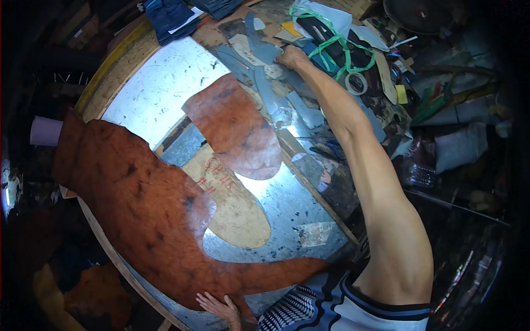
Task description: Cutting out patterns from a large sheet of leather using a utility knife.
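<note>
A large reddish-brown leather sheet (143, 204) with darker blotches spreads over the left and front of the worktable. My left hand (218, 306) lies flat on its front edge, fingers apart. A separate round-ended leather piece (237, 132) rests near the middle, partly over a beige sole-shaped template (237, 220) with red handwriting. My right arm stretches to the far side. There my right hand (291, 57) is closed among grey-blue scraps (265, 52); what its fingers hold, if anything, is hidden.
Shiny metal sheeting (298, 204) covers the tabletop. Dark blue folded cloth (171, 22) sits at the back left. Beyond my right hand are green strapping (348, 52), a tape roll (356, 84) and offcuts. A lilac roll (45, 131) stands at the left edge.
</note>
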Motion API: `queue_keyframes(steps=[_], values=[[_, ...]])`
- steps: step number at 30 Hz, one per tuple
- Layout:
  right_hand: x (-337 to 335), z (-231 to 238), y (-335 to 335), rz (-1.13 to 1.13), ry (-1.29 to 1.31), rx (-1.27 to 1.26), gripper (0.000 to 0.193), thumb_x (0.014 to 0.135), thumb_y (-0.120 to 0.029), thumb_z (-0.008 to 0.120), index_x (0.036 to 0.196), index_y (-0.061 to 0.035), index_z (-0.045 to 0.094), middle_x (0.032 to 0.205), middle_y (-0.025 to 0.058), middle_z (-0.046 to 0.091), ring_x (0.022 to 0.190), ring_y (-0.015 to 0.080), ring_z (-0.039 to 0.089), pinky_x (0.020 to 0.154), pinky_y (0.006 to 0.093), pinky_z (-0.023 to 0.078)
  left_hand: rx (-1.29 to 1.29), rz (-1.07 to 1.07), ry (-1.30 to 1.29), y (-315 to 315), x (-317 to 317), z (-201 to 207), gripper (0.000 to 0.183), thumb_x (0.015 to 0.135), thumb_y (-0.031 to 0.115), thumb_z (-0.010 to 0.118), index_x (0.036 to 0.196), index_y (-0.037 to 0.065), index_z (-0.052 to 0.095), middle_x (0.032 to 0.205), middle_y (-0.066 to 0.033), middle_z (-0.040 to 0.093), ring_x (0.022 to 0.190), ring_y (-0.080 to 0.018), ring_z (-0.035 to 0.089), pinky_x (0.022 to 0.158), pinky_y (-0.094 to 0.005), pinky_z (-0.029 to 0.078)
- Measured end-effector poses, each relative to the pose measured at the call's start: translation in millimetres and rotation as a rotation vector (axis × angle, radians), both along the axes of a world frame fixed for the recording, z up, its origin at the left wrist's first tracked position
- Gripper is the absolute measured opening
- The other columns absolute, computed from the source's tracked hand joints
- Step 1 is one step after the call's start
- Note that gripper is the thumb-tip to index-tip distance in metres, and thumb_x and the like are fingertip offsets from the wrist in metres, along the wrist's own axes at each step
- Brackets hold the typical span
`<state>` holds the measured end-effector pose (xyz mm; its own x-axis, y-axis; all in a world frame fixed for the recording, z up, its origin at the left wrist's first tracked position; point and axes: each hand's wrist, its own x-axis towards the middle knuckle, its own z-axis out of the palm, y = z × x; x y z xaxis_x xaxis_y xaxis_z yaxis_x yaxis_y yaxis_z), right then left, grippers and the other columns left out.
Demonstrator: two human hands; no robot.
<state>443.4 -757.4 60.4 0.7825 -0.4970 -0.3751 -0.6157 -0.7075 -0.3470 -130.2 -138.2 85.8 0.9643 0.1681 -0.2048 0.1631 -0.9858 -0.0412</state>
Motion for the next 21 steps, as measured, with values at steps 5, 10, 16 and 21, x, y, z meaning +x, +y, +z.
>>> queue_keyframes(steps=[5,10,16,21], values=[[17.7,-0.7,16.7,-0.024,0.004,-0.079,0.063,0.077,-0.042,0.076,0.125,-0.0048,0.062,0.134,0.0163,0.058,0.124,0.0314,0.056,0.100,0.0405,0.047,-0.007,0.006,-0.001,0.5,-1.5,-2.2,0.076,0.098,0.058,0.035,0.153,0.007,0.021,0.159,-0.0214,0.013,0.146,-0.0438,0.013,0.115,-0.0591,0.014],[27.0,-11.9,-5.1,-0.183,-0.140,-0.071,0.049,0.083,-0.033,0.069,0.124,-0.0075,0.064,0.127,0.0179,0.062,0.120,0.0337,0.058,0.097,0.0418,0.048,-0.028,0.004,0.006,-0.5,-0.4,-4.1,0.077,0.098,0.059,0.034,0.153,0.007,0.021,0.159,-0.0218,0.014,0.146,-0.0438,0.013,0.115,-0.0593,0.014],[-4.1,51.9,-65.5,-0.133,-0.800,-0.108,0.024,0.079,-0.019,0.068,0.099,-0.0066,0.069,0.087,0.0118,0.071,0.078,0.0248,0.067,0.069,0.0403,0.052,0.028,-0.025,-0.017,-4.5,5.1,4.2,0.072,0.100,0.053,0.035,0.152,0.006,0.024,0.159,-0.0205,0.014,0.146,-0.0429,0.014,0.116,-0.0575,0.015],[-78.9,56.4,-77.8,0.099,-0.373,0.022,0.026,0.079,-0.019,0.068,0.101,-0.0065,0.067,0.088,0.0127,0.069,0.071,0.0295,0.065,0.059,0.0447,0.050,0.003,-0.045,-0.048,-0.9,3.1,-1.8,0.071,0.099,0.052,0.040,0.151,0.006,0.025,0.158,-0.0229,0.018,0.144,-0.0455,0.017,0.115,-0.0580,0.016]])
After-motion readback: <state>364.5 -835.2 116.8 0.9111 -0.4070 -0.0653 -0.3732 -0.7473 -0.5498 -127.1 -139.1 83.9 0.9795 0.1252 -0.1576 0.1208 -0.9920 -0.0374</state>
